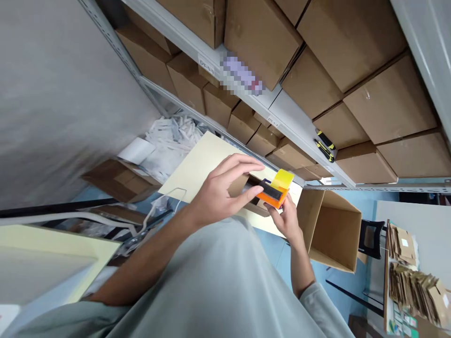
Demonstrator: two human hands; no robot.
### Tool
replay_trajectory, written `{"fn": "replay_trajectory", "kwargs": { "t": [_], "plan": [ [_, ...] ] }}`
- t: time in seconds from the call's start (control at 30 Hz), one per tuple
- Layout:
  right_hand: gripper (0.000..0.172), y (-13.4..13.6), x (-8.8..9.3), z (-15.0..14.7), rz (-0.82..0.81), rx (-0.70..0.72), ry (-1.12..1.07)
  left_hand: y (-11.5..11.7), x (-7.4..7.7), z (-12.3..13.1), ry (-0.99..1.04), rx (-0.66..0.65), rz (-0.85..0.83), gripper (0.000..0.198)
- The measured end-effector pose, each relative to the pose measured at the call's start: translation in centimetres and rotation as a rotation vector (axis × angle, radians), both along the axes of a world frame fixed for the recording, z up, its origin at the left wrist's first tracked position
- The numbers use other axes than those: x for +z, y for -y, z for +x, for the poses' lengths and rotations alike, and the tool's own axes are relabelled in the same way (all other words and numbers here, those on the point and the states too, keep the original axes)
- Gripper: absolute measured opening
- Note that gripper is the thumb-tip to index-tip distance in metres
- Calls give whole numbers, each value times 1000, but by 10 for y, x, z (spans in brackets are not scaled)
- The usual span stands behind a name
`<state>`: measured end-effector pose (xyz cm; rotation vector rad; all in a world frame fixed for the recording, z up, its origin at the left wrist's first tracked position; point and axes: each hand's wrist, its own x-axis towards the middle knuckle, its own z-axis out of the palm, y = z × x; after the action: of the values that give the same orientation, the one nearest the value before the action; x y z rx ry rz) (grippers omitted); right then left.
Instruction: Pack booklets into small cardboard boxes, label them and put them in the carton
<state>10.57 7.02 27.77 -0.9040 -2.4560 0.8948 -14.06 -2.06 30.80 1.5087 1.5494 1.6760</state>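
Note:
My right hand (287,218) grips a small orange box (271,199) from below and the right side. A yellow flap or piece (282,179) stands up at its far side, and a dark flat item (270,189) lies across its top. My left hand (229,188) is on the left with its fingers stretched out and apart. Its thumb tip reaches the near end of the dark item; whether it presses on it I cannot tell. Beneath both hands an open cardboard box (238,186) sits on the cream tabletop (192,162), partly hidden by them.
Shelves stacked with brown cartons (262,37) run along the far side. Two yellow-and-black utility knives (324,146) lie on a shelf edge. A large open carton (334,230) stands at right. White packets (176,141) are piled at left. Stacked brown envelopes (417,291) lie on another table.

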Motion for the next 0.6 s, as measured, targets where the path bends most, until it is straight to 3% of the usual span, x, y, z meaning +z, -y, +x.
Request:
{"fn": "replay_trajectory", "kwargs": {
  "t": [0.07,0.2,0.37,0.6],
  "plan": [
    [2,-3,4,2,97,70,9,2,6,-5,-70,-39,-14,25],
    [11,-8,10,5,254,182,-5,6,9,-8,-155,-66,-22,21],
    [14,-9,17,13,346,227,43,8,8,-4,-246,-121,13,11],
    [11,-8,18,31,370,239,118,25,8,16,-314,-145,36,20]
  ]
}}
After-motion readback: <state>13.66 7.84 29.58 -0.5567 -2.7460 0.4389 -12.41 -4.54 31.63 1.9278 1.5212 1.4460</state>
